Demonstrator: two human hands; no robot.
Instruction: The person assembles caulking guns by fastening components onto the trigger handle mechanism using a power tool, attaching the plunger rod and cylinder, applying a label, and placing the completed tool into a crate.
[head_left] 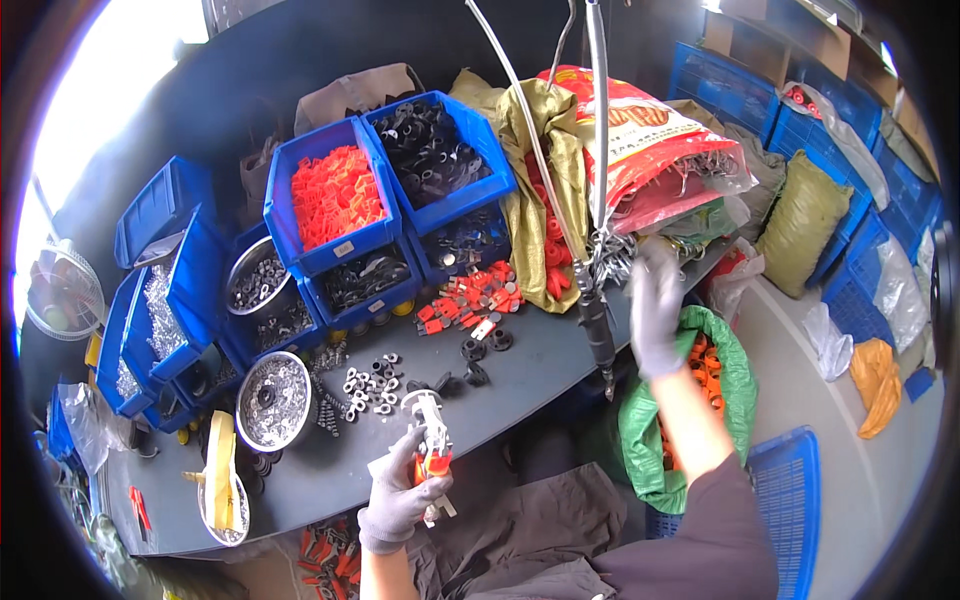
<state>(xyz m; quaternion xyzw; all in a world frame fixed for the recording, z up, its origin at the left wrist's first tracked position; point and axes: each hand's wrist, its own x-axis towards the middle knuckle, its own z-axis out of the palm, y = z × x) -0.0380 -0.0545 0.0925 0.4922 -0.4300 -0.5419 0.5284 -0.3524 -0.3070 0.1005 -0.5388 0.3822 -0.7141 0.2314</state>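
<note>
My left hand [398,492], in a grey glove, is closed around a small metal clamp-like assembly with an orange part [434,462], held above the table's near edge. My right hand [655,318], gloved too, reaches out at the right with its fingers stretched; nothing shows in it. Its fingertips are slightly blurred, beside a heap of shiny metal parts [612,262] at the mouth of a red and white sack [650,140]. Between the hands, a dark power screwdriver [595,325] hangs bit-down from a hose.
Blue bins hold orange parts [338,198] and black parts [425,150]. Orange pieces [470,300] and black and white rings [370,385] lie on the table, near a metal bowl [303,436] of small parts. A green sack [648,470] of orange parts stands below my right arm.
</note>
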